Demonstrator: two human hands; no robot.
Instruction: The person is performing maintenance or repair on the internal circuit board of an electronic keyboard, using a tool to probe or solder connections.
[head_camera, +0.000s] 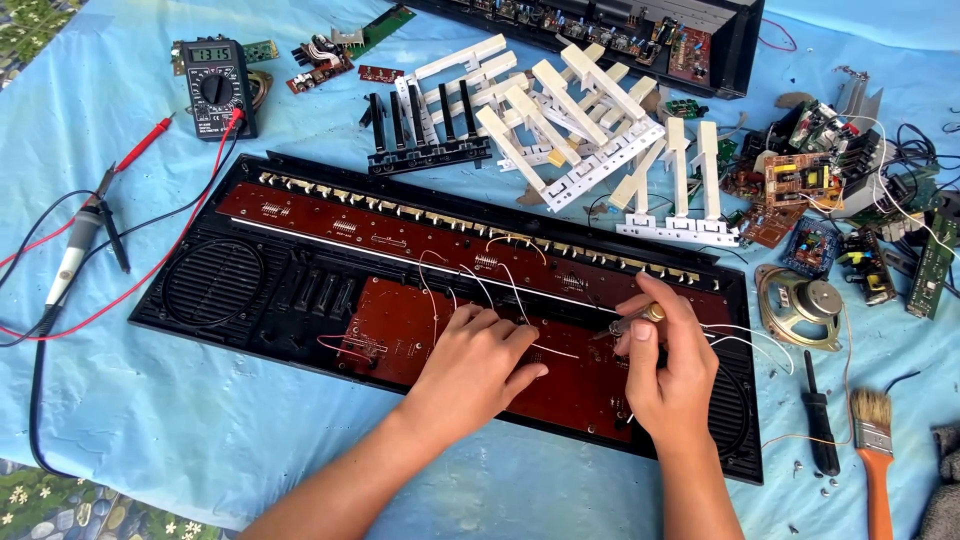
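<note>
A black opened keyboard case (200, 300) lies across a blue sheet, with long brown circuit boards (330, 225) inside. My left hand (478, 362) rests palm down on the lower circuit board (400, 335), fingers curled near thin white wires (505, 285). My right hand (672, 368) grips a small clear-handled screwdriver (632, 320), its tip pointing left over the board, just right of my left fingers.
Loose white and black keys (560, 130) lie behind the case. A multimeter (218, 85) with red and black probes sits at the back left. At the right are a speaker (800, 305), small circuit boards (805, 180), a black screwdriver (820, 420) and a paintbrush (874, 440).
</note>
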